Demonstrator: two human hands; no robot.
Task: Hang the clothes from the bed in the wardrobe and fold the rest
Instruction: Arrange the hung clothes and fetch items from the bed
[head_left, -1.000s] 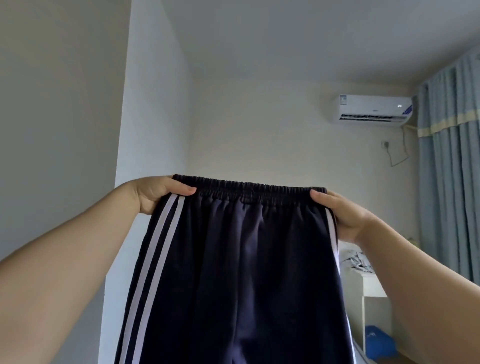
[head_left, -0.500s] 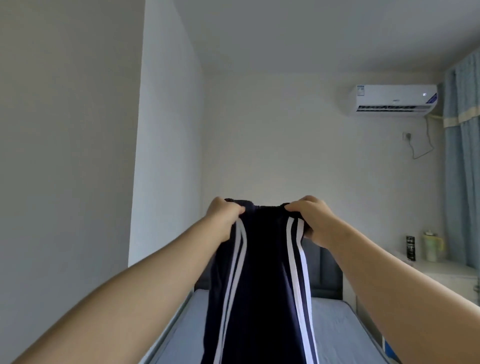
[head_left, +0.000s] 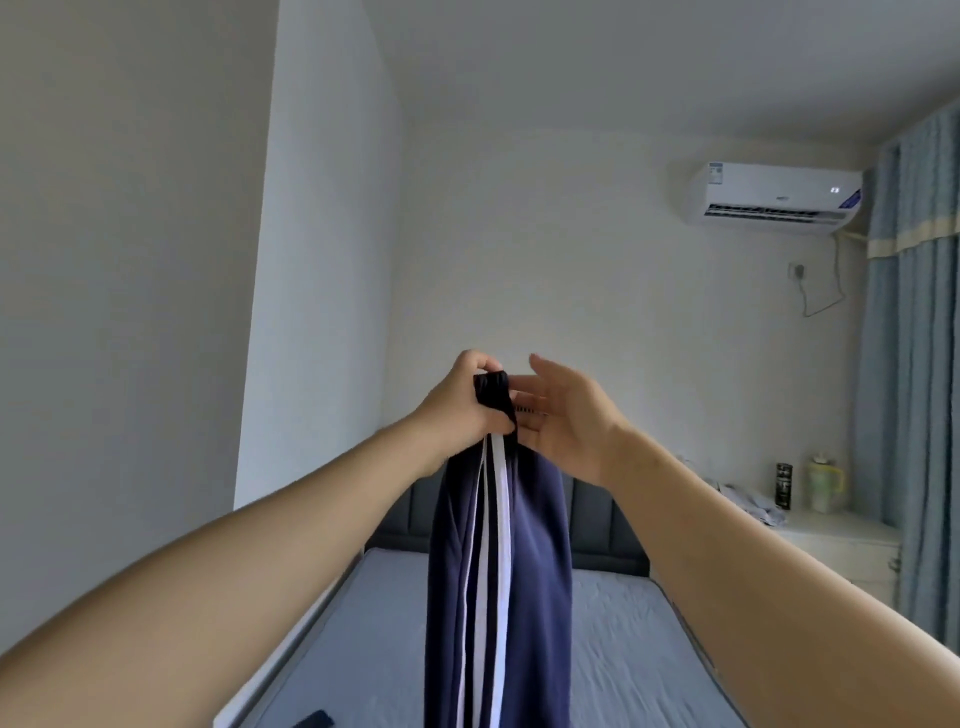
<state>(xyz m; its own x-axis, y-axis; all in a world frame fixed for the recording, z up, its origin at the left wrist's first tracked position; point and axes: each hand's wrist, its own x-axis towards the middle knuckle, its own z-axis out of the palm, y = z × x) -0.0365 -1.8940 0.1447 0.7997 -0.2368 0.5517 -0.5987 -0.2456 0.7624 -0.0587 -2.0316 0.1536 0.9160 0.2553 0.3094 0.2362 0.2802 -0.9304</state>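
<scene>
**Inspector:** Item under examination: navy track trousers (head_left: 498, 571) with white side stripes. They hang at the centre of the frame, in the air above the bed (head_left: 623, 649), and run out of the bottom edge.

**Clerk:** Grip status?

**Inspector:** The left hand (head_left: 462, 400) is clenched round the bunched waistband (head_left: 491, 387) and appears to carry the whole garment. The right hand (head_left: 566, 415) has straight fingers and holds nothing. Its palm is just beside the waistband; whether it touches cannot be confirmed.

**Clerk:** Handling assessment?

**Inspector:** In my judgement it is soft, limp and light, and not fragile. It drapes in loose vertical folds and will not hold a shape unaided. The elastic waistband is the soundest place to hold it, and a second hold lower on the legs would help with folding.

**Clerk:** Surface and room?

**Inspector:** The pale blue bed cover is flat and slightly creased, backed by a dark padded headboard (head_left: 602, 519). A small dark object (head_left: 311, 719) lies at lower left, unidentified. There is a white bedside cabinet (head_left: 841, 540) at right, an air conditioner (head_left: 774, 200) at upper right, and a blue curtain (head_left: 914, 364) along the right edge. No wardrobe is in view.
</scene>
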